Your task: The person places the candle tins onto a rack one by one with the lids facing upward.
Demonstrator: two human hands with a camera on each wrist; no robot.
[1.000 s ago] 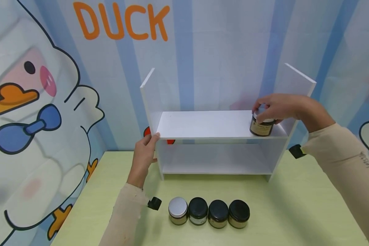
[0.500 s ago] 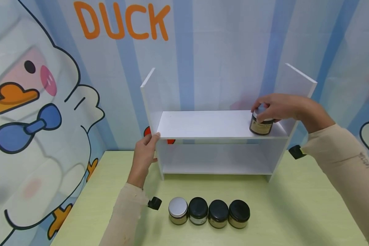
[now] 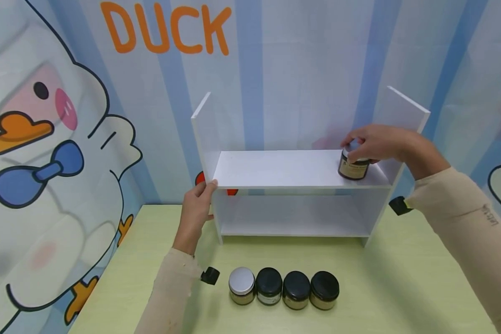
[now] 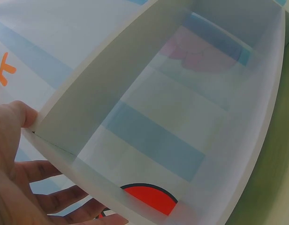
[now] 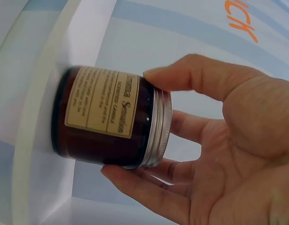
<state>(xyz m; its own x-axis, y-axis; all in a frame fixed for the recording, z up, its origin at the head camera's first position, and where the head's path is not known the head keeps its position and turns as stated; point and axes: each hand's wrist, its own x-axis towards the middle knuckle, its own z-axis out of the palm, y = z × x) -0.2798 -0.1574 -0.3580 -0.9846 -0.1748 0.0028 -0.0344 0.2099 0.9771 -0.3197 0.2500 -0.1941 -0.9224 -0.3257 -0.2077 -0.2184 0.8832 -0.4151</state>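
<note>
Right hand [image 3: 377,144] grips a dark jar [image 3: 353,168] from above, fingers curled round its silver lid. The jar stands at the right end of the upper board of the white shelf unit [image 3: 284,169], near the right side panel. Head view shows only the lid half covered by fingers; right wrist view shows more: thumb [image 5: 205,77] on one side of the lid rim, other fingers [image 5: 149,190] under it, tan label w/ print on the brown glass [image 5: 104,119], text too small to read.

Left hand [image 3: 197,208] holds the shelf unit's left front corner, thumb on the front edge, at upper-board level. Left wrist view adds what the head cam hides: fingers [image 4: 55,199] spread behind the left panel, thumb [image 4: 20,115] on the board's edge, plus a red patch of the backdrop seen through the open back.

Near the front edge of the green table [image 3: 401,283], a row of four jars: one silver-lidded [image 3: 241,285] at left, three black-lidded [image 3: 296,290], touching side by side. Duck backdrop [image 3: 46,139] behind.
</note>
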